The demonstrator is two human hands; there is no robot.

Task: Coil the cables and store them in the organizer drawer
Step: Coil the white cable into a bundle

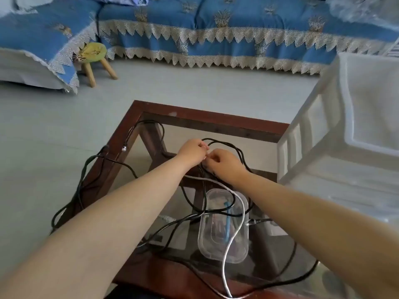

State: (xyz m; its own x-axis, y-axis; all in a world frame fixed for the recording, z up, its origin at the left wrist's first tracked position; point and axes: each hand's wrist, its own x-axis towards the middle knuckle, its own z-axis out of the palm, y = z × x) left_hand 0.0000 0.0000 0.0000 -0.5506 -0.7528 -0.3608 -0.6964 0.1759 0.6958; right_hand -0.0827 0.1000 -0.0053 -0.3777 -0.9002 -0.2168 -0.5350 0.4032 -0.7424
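From where I watch, the black cable (pixel 90 169) sprawls off the worktop's (pixel 205 118) left edge, and my left hand (pixel 192 153) and right hand (pixel 224 164) both pinch a loop of it mid-worktop. It crosses the white cable (pixel 235 231) over a clear box (pixel 223 225); I judge that pulling could snag them. The organizer drawer (pixel 354 117) stands right.

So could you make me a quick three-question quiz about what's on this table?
1. True or false: both hands, left hand and right hand, hold the black cable.
2. What colour is the cable lying across the clear plastic box?
3. The organizer drawer stands: A) left of the table, B) right, C) under it.

Key: 1 true; 2 white; 3 B.
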